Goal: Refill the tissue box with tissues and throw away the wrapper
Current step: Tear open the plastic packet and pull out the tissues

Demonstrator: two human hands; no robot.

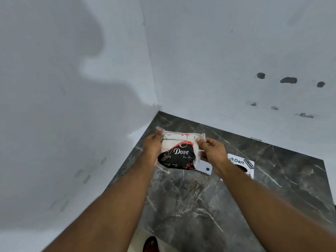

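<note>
A soft pack of white tissues in a clear plastic wrapper printed black, white and red [179, 150] is held up in both hands above a dark grey marble-patterned counter [200, 206] set into the corner of pale grey-white walls [72, 88]. The wrapper is the only container with visible contents: the folded white tissues fill it, showing through the clear upper part, and it looks sealed at both crimped ends. Its lower face is black with the white word "Dove", swirling white lines and small red flowers; a red band curves across the middle, and a white label strip with small print, too fine to read, runs along the top.

The left hand [152, 146] clasps the pack's left end, thumb on top at the crimped edge. The right hand [212, 151] pinches the right end, thumb pressed on the wrapper near its crimp.

On the counter just behind the right wrist lies a white box-like item printed "Dart" and "Software Engineer" [241, 164], partly hidden by the forearm, with a dark opening in its top.
</note>
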